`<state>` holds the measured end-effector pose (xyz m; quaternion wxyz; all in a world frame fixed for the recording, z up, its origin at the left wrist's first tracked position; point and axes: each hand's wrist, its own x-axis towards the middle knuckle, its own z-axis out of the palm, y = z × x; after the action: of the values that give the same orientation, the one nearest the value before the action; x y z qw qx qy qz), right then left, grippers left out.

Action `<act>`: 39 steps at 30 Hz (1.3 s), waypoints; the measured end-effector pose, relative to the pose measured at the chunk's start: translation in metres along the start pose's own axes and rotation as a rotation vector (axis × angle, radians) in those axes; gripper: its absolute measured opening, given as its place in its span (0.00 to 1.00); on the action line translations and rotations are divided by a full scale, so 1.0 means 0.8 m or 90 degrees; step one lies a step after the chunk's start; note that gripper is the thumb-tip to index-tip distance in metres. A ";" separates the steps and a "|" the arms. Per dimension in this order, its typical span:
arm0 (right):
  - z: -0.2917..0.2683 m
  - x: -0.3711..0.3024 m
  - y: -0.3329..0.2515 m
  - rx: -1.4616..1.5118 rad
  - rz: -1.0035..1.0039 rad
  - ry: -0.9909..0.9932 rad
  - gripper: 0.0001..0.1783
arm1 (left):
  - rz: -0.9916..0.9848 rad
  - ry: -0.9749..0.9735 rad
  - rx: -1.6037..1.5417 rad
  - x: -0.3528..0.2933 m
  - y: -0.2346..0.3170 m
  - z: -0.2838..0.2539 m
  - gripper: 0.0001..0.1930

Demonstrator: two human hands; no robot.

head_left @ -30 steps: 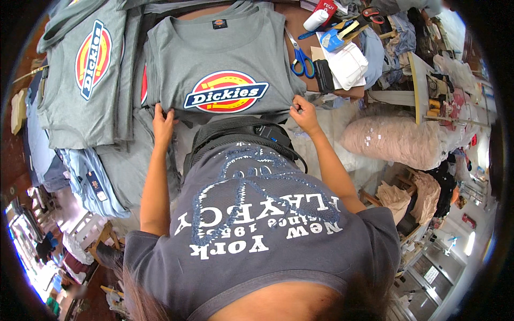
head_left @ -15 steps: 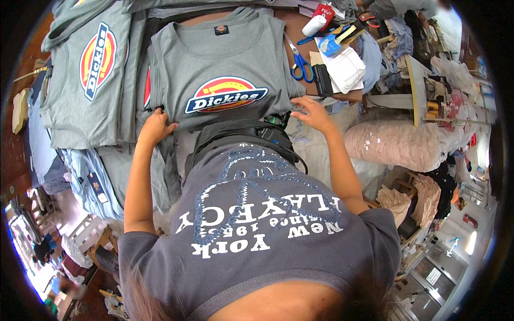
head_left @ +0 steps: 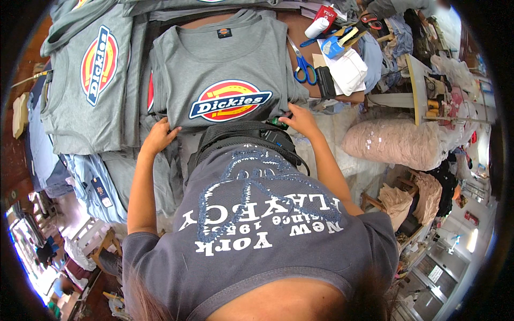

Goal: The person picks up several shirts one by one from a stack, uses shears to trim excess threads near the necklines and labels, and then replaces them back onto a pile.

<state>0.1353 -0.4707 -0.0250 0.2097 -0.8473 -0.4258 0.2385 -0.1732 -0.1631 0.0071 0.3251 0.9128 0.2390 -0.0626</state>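
Note:
A grey sleeveless shirt (head_left: 225, 64) lies face up in front of me, a colourful printed emblem near its lower edge. My left hand (head_left: 159, 137) pinches the shirt's lower left corner, its thumb toward the hem. At the opposite lower corner, my right hand (head_left: 302, 120) has its fingers and thumb closed on the fabric's edge. Part of the hem hangs over the table's near edge, close to a black waist bag (head_left: 235, 135) at my middle. To the left rests a stack of similar grey shirts (head_left: 67, 120).
Right of the shirt lie blue-handled scissors (head_left: 305, 74), a black case (head_left: 324, 82), white papers (head_left: 348, 69) and a white bottle (head_left: 317, 28). A wrapped pale pink bundle (head_left: 383, 142) stands farther right. Light blue garments (head_left: 91, 187) hang at the left. Another person's sleeve (head_left: 393, 7) shows at the back right.
Both hands have come slightly nearer to me and closed on the shirt's lower corners. My right hand has also shifted left; its fingers were more spread before.

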 end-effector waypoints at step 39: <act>-0.076 0.309 -0.048 -0.295 -0.136 0.296 0.19 | 0.104 0.454 0.346 0.255 -0.008 -0.103 0.19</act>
<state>0.2763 -0.2554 -0.0111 0.1269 -0.8546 -0.4960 -0.0870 -0.0006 -0.0268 0.0128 -0.0248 0.9454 0.2382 0.2213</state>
